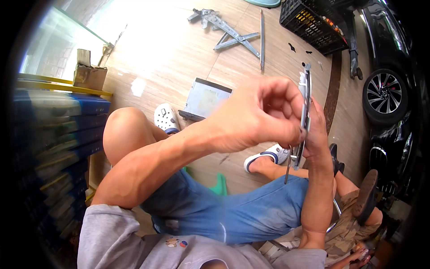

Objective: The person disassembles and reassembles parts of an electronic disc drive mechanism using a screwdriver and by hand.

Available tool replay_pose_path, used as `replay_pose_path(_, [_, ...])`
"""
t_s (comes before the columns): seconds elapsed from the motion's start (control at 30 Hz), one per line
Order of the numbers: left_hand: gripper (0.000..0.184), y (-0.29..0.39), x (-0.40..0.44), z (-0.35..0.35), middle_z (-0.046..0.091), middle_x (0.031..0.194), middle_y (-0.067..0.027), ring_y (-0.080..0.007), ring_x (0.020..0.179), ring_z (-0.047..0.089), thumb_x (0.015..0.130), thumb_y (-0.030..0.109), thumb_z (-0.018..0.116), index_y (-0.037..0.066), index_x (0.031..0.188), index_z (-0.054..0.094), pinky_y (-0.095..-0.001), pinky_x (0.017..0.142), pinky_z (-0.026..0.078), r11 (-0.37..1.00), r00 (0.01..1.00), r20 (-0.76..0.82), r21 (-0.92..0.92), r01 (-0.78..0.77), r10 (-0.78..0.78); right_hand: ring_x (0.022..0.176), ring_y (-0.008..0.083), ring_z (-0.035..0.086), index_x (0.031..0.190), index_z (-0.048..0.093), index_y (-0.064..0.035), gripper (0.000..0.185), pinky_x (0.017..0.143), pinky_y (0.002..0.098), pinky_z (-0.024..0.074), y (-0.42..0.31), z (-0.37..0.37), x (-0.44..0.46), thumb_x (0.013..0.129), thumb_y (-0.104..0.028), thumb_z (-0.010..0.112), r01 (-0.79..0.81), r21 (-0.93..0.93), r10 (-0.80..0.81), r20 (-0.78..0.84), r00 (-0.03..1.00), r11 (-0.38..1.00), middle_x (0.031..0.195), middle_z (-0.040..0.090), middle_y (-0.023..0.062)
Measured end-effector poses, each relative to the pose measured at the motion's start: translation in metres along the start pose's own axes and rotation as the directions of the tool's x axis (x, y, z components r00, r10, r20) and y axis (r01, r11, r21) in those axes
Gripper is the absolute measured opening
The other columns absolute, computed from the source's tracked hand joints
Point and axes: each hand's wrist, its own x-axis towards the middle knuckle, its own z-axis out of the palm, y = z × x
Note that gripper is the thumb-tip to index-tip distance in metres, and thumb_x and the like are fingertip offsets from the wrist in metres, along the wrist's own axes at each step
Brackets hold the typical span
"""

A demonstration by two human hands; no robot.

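Narrow metal part (307, 98) is held edge-on to the right of the flat silver unit (207, 99) on the floor (174, 54), gripped by the right hand (317, 132) on the side away from that unit and seemingly pinched by the curled left hand (264, 119).

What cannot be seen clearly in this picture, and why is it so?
In the head view:
1. The right hand is partly hidden behind the metal strip.
2. One corner of the flat panel is covered by the left hand.
3. The car is cut off by the dark right edge.
4. The black crate is cut off by the top edge.
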Motion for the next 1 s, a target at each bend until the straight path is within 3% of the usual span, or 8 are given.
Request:
replay_pose_path(0.07, [0.027,0.0,0.0,0.004,0.072,0.093,-0.0083,-0.0131,0.084,0.07,0.08,-0.008,0.077,-0.001,0.102,0.064,-0.0274,0.079,0.057,0.998,0.999,0.035,0.059,0.036,-0.038,0.074,0.01,0.063,0.12,0.058,-0.0015,0.048,0.062,0.0251,0.0547,-0.007,0.012,-0.011,0.104,-0.046,0.055,0.026,-0.086,-0.025,0.021,0.999,0.996,0.093,0.065,0.0059])
replay_pose_path(0.17, [0.024,0.004,0.0,0.005,0.073,0.094,-0.0067,-0.0109,0.086,0.07,0.081,-0.01,0.077,-0.001,0.101,0.065,-0.0254,0.081,0.056,0.993,0.995,0.062,0.09,0.07,-0.076,0.067,0.0054,0.06,0.121,0.059,-0.0012,0.055,0.056,0.0226,0.053,-0.005,0.02,-0.013,0.102,-0.053,0.058,0.005,-0.078,-0.006,-0.01,1.0,0.997,0.087,0.063,0.0014])
replay_pose_path(0.63, [0.03,0.01,0.002,0.005,0.074,0.097,-0.0073,-0.0116,0.089,0.071,0.081,-0.007,0.081,-0.003,0.107,0.067,-0.0259,0.082,0.056,0.991,0.985,0.144,0.102,0.085,-0.1,0.086,0.0148,0.068,0.128,0.056,0.0017,0.057,0.073,0.0281,0.0588,-0.005,0.016,-0.023,0.104,-0.05,0.055,0.086,-0.004,-0.086,0.067,0.994,0.996,0.105,0.067,0.0113])
replay_pose_path(0.83, [0.049,0.01,0.003,0.006,0.072,0.101,-0.0078,-0.0123,0.092,0.069,0.071,-0.006,0.089,-0.001,0.114,0.067,-0.0261,0.082,0.056,0.983,0.987,0.152,0.179,0.028,-0.056,0.092,0.0179,0.068,0.129,0.057,0.0031,0.063,0.079,0.0309,0.0581,-0.013,0.015,-0.024,0.102,-0.054,0.051,0.095,-0.061,-0.089,0.094,0.992,0.994,0.108,0.067,0.0137])
replay_pose_path(0.93, [0.05,0.006,0.003,0.007,0.069,0.097,-0.0037,-0.0077,0.088,0.064,0.073,0.006,0.093,0.0,0.114,0.066,-0.0214,0.078,0.054,0.977,0.985,0.164,0.213,0.018,-0.054,0.094,0.019,0.068,0.129,0.058,0.0037,0.065,0.083,0.0325,0.0576,-0.018,0.011,-0.021,0.1,-0.054,0.05,0.097,-0.072,-0.089,0.113,0.99,0.993,0.109,0.067,0.0144])
replay_pose_path(1.0, [0.054,0.006,0.003,0.007,0.069,0.102,-0.0059,-0.0105,0.09,0.067,0.07,-0.002,0.092,0.0,0.117,0.067,-0.0243,0.081,0.055,0.971,0.984,0.159,0.234,0.041,-0.08,0.095,0.0193,0.068,0.128,0.059,0.0039,0.064,0.085,0.0329,0.0571,-0.02,0.009,-0.019,0.1,-0.053,0.05,0.081,-0.058,-0.073,0.125,0.989,0.995,0.108,0.068,0.0145])
